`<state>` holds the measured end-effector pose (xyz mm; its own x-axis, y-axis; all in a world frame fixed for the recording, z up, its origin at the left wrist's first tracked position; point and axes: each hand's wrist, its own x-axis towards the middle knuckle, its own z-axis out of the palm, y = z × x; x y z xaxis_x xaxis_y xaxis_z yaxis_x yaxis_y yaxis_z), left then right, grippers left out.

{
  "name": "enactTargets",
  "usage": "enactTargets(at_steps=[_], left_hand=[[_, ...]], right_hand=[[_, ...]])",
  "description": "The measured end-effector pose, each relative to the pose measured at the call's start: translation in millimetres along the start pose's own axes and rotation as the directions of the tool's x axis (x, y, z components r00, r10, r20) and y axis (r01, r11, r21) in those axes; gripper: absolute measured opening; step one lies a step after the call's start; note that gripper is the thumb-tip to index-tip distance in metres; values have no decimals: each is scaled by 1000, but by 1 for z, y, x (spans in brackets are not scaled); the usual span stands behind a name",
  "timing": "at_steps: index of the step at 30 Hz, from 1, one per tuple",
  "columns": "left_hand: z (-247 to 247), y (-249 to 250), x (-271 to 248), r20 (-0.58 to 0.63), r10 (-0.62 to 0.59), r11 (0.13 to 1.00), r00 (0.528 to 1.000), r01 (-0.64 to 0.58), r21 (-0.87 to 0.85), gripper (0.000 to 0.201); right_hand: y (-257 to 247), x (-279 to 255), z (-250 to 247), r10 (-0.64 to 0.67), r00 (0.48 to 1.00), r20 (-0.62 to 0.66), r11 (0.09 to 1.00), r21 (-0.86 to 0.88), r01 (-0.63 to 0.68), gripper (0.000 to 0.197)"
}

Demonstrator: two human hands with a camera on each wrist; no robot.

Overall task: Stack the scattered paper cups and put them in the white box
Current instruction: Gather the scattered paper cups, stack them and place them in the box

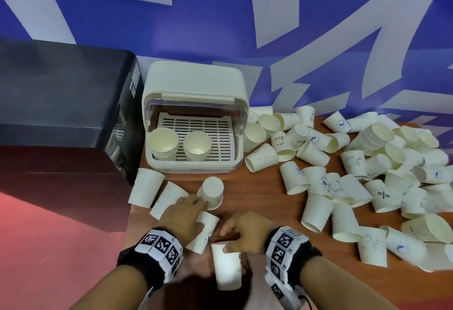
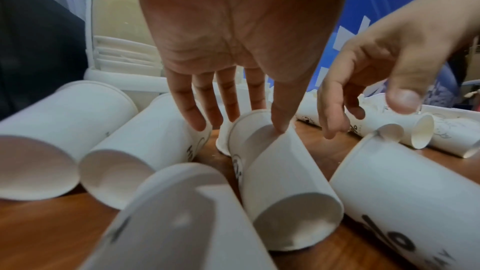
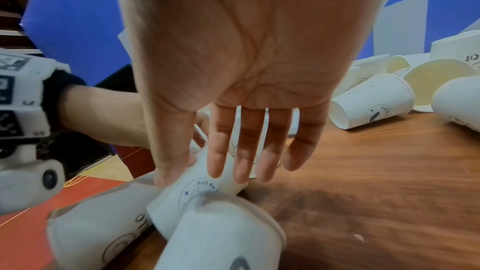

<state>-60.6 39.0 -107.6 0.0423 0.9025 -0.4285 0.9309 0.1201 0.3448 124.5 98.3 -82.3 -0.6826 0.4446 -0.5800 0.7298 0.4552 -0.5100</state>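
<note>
Our left hand (image 1: 182, 214) reaches with fingers spread and nearly straight, its fingertips (image 2: 198, 124) touching the toppled paper cups (image 2: 155, 137) lying near the table's (image 1: 257, 187) front edge. Just right of it, our right hand (image 1: 246, 232) has its fingers loosely extended over a cup (image 3: 197, 190), thumb against its side. Beyond stands the open white box (image 1: 193, 118) holding two upright stacks (image 1: 180, 145); more cups (image 1: 355, 170) lie scattered to the right.

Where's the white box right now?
In the head view the white box sits at the table's far left, lid raised, beside the black machine, with two cup stacks inside.
</note>
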Motion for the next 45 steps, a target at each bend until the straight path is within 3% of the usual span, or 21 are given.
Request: enactTargets(at_steps=[3, 6, 12, 16, 20, 24, 29, 36, 45], left_hand=[[4, 2, -9, -31, -52, 997, 998, 50, -65, 49], [11, 7, -21, -49, -93, 988, 994, 87, -128, 52], [20, 19, -41, -137, -121, 976, 983, 92, -199, 37], [16, 21, -49, -154, -119, 988, 981, 102, -115, 23], [-1, 17, -55, -205, -72, 996, 976, 58, -72, 19], [-23, 10, -58, -269, -6, 998, 963, -10, -58, 13], [-56, -1, -64, -353, 54, 996, 934, -77, -53, 10], [-97, -17, -69, -437, 66, 995, 897, -94, -43, 11], [-126, -29, -59, -519, 3, 999, 855, -28, -39, 19]], right_hand=[[2, -6, 12, -50, 998, -23, 994, -96, 47, 41], [8, -13, 28, 21, 996, -92, 996, -81, -29, 45], [11, -24, 54, 73, 995, -72, 994, -74, -78, 40], [9, -28, 57, 100, 985, -138, 990, -82, -112, 35], [3, -30, 45, 111, 967, -231, 990, -61, -128, 38], [-11, -33, 27, 129, 944, -305, 986, -66, -156, 22], [-37, -31, -2, 126, 906, -404, 976, -112, -186, 24], [-62, -22, -33, 101, 853, -513, 977, -110, -182, 23], [-77, -8, -74, -9, 806, -591, 981, -161, -108, 22]])
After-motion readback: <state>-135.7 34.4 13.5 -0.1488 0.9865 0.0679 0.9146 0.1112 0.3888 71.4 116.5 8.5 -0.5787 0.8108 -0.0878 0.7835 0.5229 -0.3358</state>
